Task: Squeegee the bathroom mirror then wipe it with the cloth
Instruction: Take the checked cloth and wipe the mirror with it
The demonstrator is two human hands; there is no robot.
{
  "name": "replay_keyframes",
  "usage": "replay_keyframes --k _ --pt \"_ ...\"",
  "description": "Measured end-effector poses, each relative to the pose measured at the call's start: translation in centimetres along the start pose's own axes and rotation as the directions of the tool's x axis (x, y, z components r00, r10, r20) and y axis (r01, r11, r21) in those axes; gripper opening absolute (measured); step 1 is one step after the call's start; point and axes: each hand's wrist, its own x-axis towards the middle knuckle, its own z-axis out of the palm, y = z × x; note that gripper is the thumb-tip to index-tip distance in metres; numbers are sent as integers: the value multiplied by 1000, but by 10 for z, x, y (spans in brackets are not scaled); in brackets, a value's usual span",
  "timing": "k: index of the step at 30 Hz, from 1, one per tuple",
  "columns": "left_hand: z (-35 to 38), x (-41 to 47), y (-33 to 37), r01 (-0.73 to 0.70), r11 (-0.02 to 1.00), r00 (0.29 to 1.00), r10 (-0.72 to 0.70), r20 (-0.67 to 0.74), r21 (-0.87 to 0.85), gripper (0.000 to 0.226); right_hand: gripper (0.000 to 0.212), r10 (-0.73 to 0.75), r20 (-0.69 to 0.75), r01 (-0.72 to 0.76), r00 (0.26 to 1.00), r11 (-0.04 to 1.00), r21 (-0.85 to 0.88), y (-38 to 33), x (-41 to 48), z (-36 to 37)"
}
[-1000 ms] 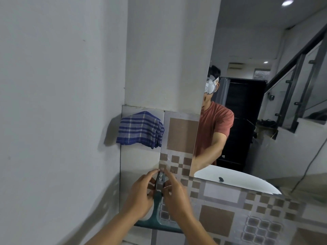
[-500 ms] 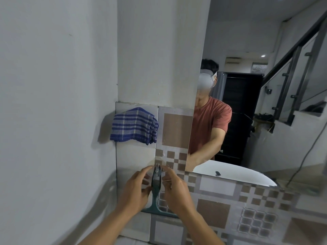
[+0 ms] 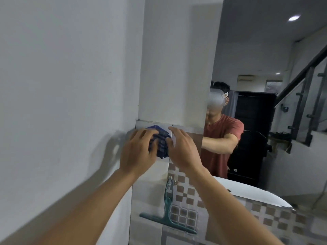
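Note:
A blue checked cloth (image 3: 161,145) hangs high on the tiled wall strip, left of the mirror (image 3: 283,50). My left hand (image 3: 139,151) lies over the cloth's left side with its fingers curled onto it. My right hand (image 3: 182,149) is at the cloth's right edge, fingers spread, thumb touching the fabric. Most of the cloth is hidden behind both hands. The green squeegee (image 3: 168,207) hangs by its handle on the tiles below my hands, blade down, with nobody touching it.
A plain white wall (image 3: 62,85) closes in on the left. The mirror shows a person in a red shirt, a black door and a staircase railing. A white basin rim (image 3: 251,193) curves at the lower right above brown patterned tiles (image 3: 185,216).
Both hands let go of the squeegee's handle, left it hanging on the wall, and rose to the blue cloth. The view tilted upward.

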Motion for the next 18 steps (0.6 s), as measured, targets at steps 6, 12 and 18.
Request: replay_keyframes --k 6,12,18 --pt "7 45 -17 121 983 942 -158 297 141 45 35 -6 143 21 990 995 -101 -12 33 3" --pt "12 52 -16 121 971 884 -200 421 207 43 15 78 203 -42 976 983 -176 -7 51 10" --pt "8 59 -11 157 957 900 -240 363 246 25 10 44 154 -22 987 990 -142 -5 50 8"
